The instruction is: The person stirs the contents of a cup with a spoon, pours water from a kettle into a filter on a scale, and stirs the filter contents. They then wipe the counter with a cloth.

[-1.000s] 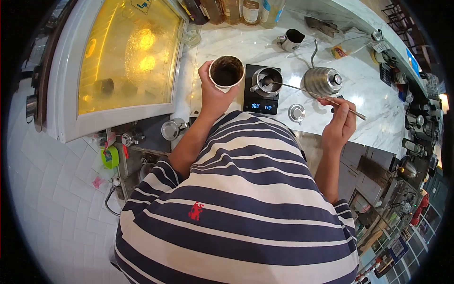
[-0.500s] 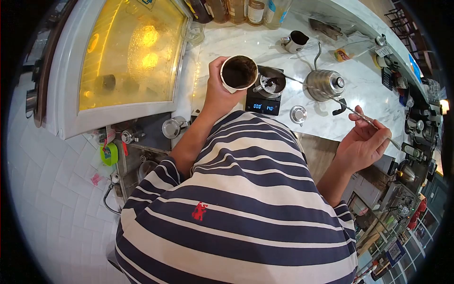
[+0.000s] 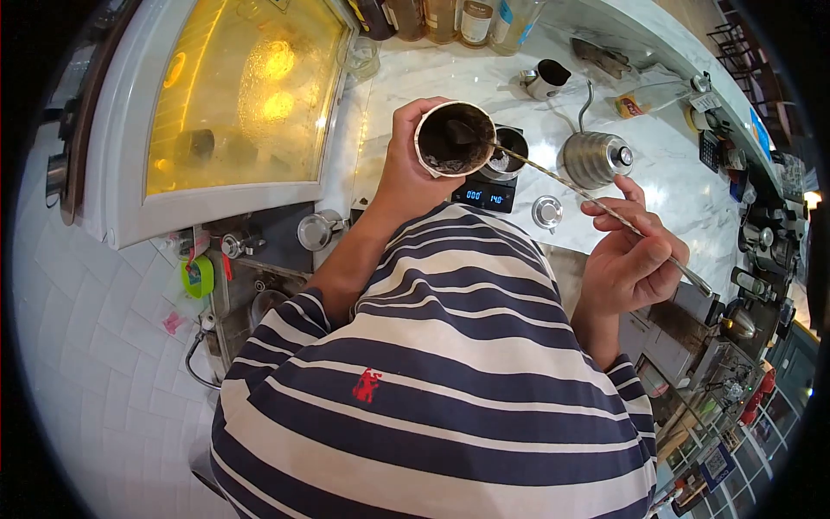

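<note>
My left hand (image 3: 408, 164) is wrapped round a paper cup (image 3: 456, 176), its mouth tilted toward me and dark residue on its inner wall. Between the fingers of my right hand (image 3: 635, 255) is a long bar spoon (image 3: 562, 180) with a twisted shaft. Its bowl end reaches inside the cup. Partly behind the cup, a metal cup (image 3: 517, 144) with some whitish material in it stands on a black digital scale (image 3: 486, 195), whose display is lit. To the right of the scale is a steel gooseneck kettle (image 3: 593, 162).
A small metal lidded piece (image 3: 547, 213) lies near the counter edge. A milk pitcher (image 3: 548, 80) and several bottles (image 3: 476, 22) stand at the back. A lit, yellow-glowing glass-front cabinet (image 3: 242, 104) occupies the left, with a portafilter (image 3: 318, 230) below it.
The spoon's end has moved left from over the metal cup into the paper cup. My right hand has shifted left, and the paper cup slightly right.
</note>
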### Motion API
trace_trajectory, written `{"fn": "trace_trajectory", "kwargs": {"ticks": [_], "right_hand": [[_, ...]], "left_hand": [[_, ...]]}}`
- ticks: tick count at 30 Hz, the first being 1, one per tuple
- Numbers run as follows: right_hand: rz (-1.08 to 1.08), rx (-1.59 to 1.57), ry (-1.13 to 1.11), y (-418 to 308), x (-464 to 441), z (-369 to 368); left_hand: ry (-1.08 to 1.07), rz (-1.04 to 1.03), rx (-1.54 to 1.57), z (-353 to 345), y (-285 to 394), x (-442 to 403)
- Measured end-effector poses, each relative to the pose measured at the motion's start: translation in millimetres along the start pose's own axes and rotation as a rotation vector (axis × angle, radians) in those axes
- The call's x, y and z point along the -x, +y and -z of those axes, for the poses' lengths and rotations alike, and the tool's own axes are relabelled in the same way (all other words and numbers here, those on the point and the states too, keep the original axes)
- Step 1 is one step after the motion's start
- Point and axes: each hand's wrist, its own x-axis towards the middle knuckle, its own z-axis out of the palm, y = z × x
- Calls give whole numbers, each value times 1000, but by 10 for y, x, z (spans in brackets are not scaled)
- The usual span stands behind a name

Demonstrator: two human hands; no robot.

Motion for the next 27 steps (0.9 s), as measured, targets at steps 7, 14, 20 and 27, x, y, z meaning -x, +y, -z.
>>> {"fn": "trace_trajectory", "kwargs": {"ticks": [7, 14, 20, 27], "right_hand": [[-13, -3, -32, 4, 2, -52], [-27, -3, -83, -6, -10, -73], [-13, -31, -72, -4, -8, -80], [18, -65, -112, -21, -51, -36]], "left_hand": [[-8, -32, 24, -16, -27, -21], [-1, -97, -43, -18, -66, -33], [-22, -65, -41, 4, -12, -47], [-34, -74, -116, 15, 2, -62]]}}
